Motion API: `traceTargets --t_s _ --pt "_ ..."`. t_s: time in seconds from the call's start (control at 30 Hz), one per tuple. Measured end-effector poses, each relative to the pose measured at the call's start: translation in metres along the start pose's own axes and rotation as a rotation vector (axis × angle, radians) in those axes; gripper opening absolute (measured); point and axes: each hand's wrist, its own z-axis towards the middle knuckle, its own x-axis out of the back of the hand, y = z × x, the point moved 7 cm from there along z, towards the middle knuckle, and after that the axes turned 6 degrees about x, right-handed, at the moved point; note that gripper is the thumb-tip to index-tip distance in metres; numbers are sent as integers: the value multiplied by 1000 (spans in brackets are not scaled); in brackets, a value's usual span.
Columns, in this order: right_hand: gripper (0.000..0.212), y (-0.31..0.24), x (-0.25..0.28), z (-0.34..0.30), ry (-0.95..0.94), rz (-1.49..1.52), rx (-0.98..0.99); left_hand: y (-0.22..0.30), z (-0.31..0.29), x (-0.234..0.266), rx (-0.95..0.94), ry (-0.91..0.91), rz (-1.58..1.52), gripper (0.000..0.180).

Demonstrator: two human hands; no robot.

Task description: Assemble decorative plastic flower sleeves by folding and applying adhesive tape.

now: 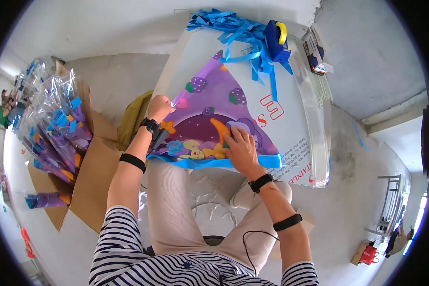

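Note:
A purple triangular printed sheet (207,102) with fruit, moon and star pictures lies on a large white board, its tip pointing away from me. A flat blue ribbon (214,163) runs along its near edge. At the sheet's left edge, my left hand (160,108) is closed with curled fingers pinching that edge. A small pale bit shows by its fingertips, too small to name. My right hand (241,148) lies flat on the lower right of the sheet, fingers stretched out over the orange moon and pressing nothing into the palm.
A heap of blue ribbon strips (233,24) lies at the board's far edge beside a blue tape dispenser (274,43). Clear plastic strips (312,119) run down the board's right side. An open cardboard box (100,162) at left holds several bagged purple items (57,138).

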Motion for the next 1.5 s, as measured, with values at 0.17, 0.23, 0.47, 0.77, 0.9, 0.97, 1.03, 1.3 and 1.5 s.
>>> traceTargets --t_s 0.17,0.23,0.47,0.77,0.9,0.97,1.03,1.3,1.5 --pt "55 15 11 15 82 26 32 0 -6 8 -68 11 -81 23" --pt "56 39 21 41 119 59 -36 -2 -8 8 -35 -23 -190 24" --pt "76 132 27 227 220 644 -240 6 -17 12 -40 -51 -191 23" --pt "67 182 61 378 331 184 275 11 -22 19 -27 -76 -173 18" --pt "57 224 123 413 320 661 -53 7 -18 15 18 -106 -311 19" --pt "48 226 141 399 179 22 -40 9 -18 15 -9 -87 -182 19" --pt "50 246 138 372 289 65 -381 12 -19 16 -24 -73 -179 19" --pt "47 134 66 250 457 -381 -99 22 -14 13 -107 44 -11 17" --pt "50 33 -3 182 314 59 117 38 19 1 -68 59 -43 19"
